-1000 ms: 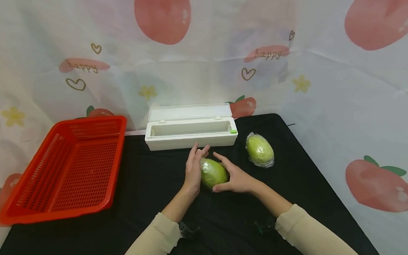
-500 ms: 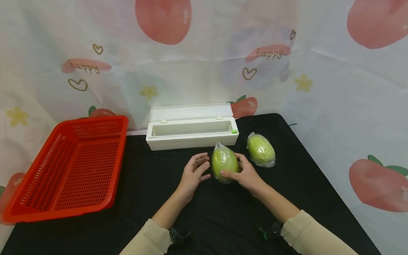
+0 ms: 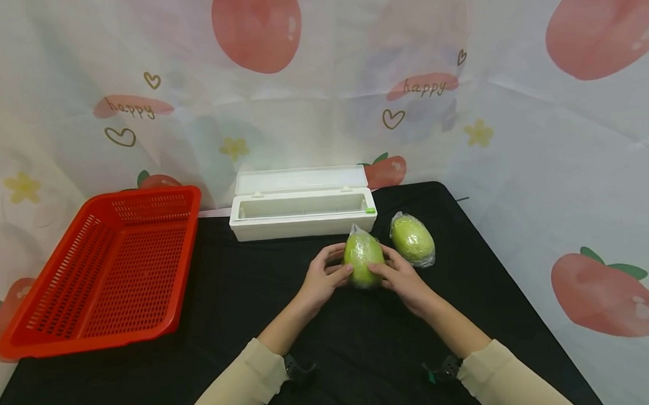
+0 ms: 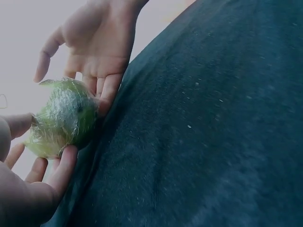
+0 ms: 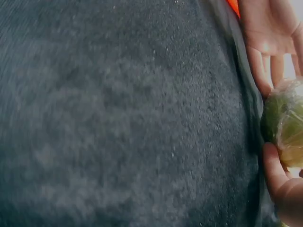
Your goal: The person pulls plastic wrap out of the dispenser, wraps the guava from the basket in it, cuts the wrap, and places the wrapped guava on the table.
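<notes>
Both hands hold a green oval fruit (image 3: 364,261) wrapped in clear cling film, upright with a twisted tip of film on top. My left hand (image 3: 320,280) curls its thumb and fingers on the fruit's left side. On the right side, my right hand (image 3: 408,284) grips it with the thumb in front and the fingers behind. In the left wrist view, shiny wrinkled film covers the fruit (image 4: 66,116) between the two hands. Part of the fruit (image 5: 289,118) is cut off at the edge of the right wrist view. A second wrapped green fruit (image 3: 413,238) lies just right of my right hand.
Behind the hands stands a long white box (image 3: 304,228), a cling film dispenser by its look, with its lid raised. A red slatted plastic basket (image 3: 180,291) sits at the left. Black cloth (image 3: 242,301) covers the table, and a printed curtain (image 3: 311,131) hangs behind.
The fruit has moved right and been turned upright, its film tip now showing. My left hand came off its side, then closed on it again; the right hand kept hold.
</notes>
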Available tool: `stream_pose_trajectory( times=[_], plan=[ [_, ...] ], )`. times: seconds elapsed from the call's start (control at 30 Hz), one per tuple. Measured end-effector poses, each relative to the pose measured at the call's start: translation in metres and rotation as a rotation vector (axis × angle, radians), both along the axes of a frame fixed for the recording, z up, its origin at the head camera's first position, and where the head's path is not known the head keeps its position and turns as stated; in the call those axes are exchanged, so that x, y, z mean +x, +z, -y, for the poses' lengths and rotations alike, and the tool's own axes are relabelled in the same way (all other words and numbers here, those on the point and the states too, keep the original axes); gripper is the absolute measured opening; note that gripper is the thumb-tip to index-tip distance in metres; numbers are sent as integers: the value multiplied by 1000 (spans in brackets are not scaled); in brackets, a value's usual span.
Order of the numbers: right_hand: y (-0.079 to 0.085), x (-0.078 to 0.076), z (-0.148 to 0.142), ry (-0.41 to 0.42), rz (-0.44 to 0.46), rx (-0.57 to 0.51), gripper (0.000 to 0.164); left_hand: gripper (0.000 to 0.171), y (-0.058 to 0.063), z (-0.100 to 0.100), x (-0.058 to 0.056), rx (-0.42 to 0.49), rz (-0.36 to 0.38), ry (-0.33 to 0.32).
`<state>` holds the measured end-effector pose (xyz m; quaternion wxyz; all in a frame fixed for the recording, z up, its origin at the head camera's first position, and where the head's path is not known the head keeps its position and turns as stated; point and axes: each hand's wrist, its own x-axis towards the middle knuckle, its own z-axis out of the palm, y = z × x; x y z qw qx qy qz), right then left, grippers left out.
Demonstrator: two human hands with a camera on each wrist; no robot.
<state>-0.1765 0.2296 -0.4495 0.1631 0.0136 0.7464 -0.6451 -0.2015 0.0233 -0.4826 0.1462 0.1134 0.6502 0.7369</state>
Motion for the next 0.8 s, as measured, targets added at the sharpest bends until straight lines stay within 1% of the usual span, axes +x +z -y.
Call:
stream_pose_trajectory(
  times=[0.2,0.47,0.67,0.73,0.8],
  plan=[
    [0,0,-3,-2,-29,84,76,49,-3,-6,-4,14,47,-3],
    [-2,-3,-1,23,-63,134,74,49,-10,-3,-8,18,48,9],
    [2,-3,-1,50,-88,180,75,48,-10,-1,-9,-39,4,10],
    [4,-3,-2,66,-90,191,78,47,-9,0,-8,-76,-25,9],
    [8,-1,-4,101,-92,214,82,47,-6,4,-6,-129,-60,7]
  ],
)
